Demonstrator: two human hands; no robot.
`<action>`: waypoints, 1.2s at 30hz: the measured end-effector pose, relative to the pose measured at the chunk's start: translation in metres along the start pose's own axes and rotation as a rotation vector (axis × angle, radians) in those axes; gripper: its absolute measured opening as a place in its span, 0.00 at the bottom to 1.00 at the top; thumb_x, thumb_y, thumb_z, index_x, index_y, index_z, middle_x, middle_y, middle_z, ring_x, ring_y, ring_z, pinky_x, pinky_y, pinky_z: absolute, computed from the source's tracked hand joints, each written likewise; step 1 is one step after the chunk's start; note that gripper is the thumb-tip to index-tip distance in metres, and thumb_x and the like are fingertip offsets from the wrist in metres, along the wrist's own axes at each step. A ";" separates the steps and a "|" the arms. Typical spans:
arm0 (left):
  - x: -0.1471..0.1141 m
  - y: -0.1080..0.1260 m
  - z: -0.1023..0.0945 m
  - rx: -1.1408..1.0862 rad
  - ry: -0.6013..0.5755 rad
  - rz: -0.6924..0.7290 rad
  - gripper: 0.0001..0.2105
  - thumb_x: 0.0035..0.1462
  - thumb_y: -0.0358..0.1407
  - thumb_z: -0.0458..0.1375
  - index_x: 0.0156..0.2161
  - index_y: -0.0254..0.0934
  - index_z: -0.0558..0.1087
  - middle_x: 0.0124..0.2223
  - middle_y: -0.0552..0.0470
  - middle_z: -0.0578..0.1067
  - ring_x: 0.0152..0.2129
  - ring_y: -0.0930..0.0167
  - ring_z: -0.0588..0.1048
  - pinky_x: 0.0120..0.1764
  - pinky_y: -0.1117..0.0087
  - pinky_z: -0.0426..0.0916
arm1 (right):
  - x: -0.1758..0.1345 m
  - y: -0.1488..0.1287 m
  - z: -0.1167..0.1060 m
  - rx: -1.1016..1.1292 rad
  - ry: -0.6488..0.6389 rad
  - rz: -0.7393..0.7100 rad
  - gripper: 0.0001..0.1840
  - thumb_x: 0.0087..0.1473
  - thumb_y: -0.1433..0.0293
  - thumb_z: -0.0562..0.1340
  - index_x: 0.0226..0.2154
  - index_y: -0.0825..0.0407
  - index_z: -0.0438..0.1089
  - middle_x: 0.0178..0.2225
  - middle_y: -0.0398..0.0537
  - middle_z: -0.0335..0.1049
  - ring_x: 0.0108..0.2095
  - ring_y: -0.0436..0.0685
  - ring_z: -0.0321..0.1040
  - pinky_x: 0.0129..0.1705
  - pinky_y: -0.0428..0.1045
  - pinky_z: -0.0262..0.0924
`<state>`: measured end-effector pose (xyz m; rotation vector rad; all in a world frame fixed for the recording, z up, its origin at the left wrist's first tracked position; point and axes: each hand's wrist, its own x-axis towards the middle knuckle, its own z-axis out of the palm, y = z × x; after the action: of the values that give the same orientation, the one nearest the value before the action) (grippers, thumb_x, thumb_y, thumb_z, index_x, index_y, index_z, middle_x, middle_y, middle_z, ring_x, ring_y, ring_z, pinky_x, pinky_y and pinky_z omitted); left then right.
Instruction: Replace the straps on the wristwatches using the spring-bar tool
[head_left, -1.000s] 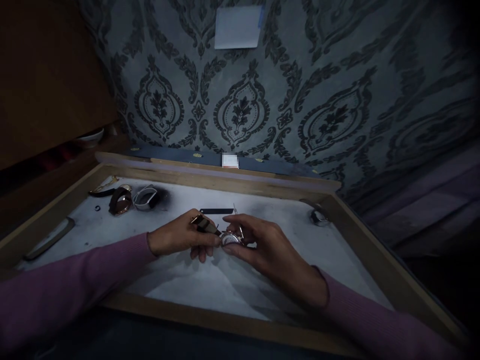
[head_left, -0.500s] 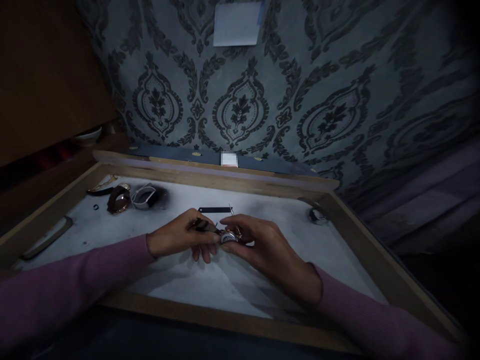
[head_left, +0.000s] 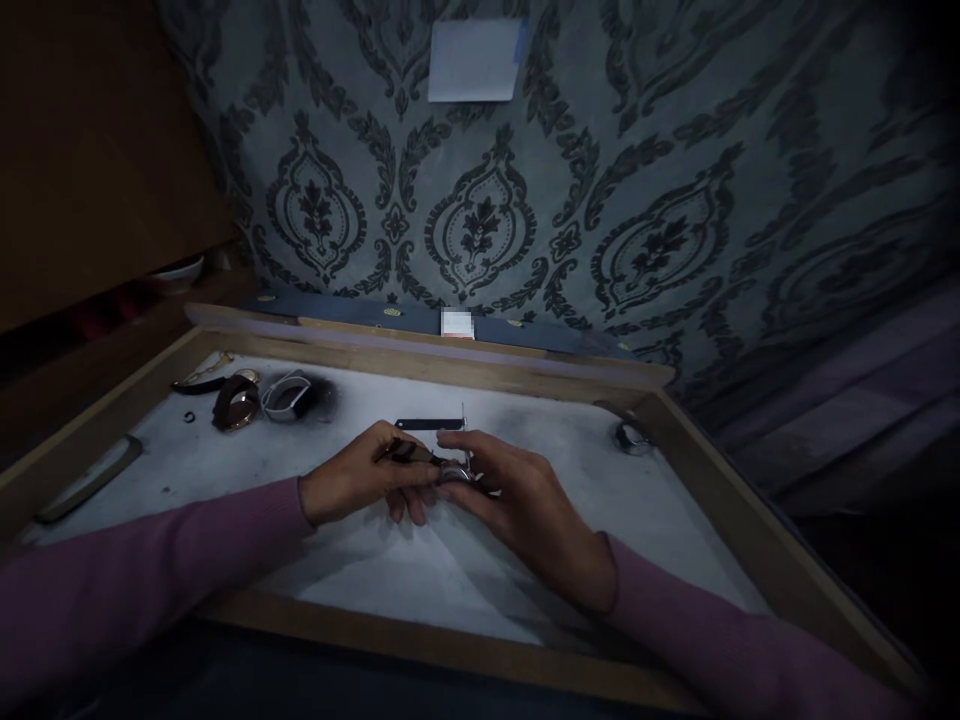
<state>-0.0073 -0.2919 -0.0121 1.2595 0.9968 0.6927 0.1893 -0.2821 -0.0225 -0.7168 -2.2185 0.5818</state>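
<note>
Patterned wallpaper backs our wooden tray (head_left: 750, 545). Over its white floor, our left hand (head_left: 360, 480) and right hand (head_left: 517, 500) together pinch a watch (head_left: 452, 472). More watches (head_left: 255, 398) lie in the tray's far left corner.

Dim room, seemingly damask wallpaper (head_left: 660, 200)

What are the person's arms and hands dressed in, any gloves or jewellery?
Both arms wear long, close-fitting mauve-pink sleeves of a soft knit, ending at the wrists in plain cuffs. The left hand and right hand are bare, without gloves. No rings, bracelets or markings show in this dim light.
</note>
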 end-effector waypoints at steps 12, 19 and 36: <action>0.003 -0.006 0.003 -0.104 -0.046 0.009 0.20 0.46 0.49 0.67 0.29 0.30 0.74 0.24 0.52 0.74 0.18 0.74 0.74 0.17 0.79 0.62 | 0.002 -0.001 0.006 0.048 0.011 0.033 0.10 0.62 0.66 0.60 0.45 0.51 0.67 0.33 0.46 0.74 0.28 0.52 0.72 0.32 0.47 0.68; 0.003 -0.006 0.006 -0.155 -0.077 0.023 0.21 0.45 0.49 0.68 0.28 0.30 0.73 0.23 0.52 0.74 0.17 0.74 0.75 0.16 0.79 0.63 | 0.004 -0.005 0.006 0.038 0.055 -0.030 0.08 0.64 0.64 0.58 0.42 0.52 0.68 0.28 0.43 0.72 0.24 0.50 0.68 0.28 0.45 0.65; 0.002 -0.006 0.003 -0.116 -0.111 0.074 0.18 0.50 0.46 0.65 0.29 0.29 0.73 0.24 0.51 0.75 0.18 0.74 0.75 0.18 0.78 0.66 | 0.008 -0.008 -0.001 0.038 0.029 0.125 0.09 0.65 0.66 0.53 0.41 0.52 0.67 0.27 0.43 0.70 0.23 0.50 0.67 0.25 0.44 0.61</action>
<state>-0.0039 -0.2924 -0.0181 1.2243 0.8121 0.7196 0.1829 -0.2826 -0.0126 -0.8436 -2.1412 0.6696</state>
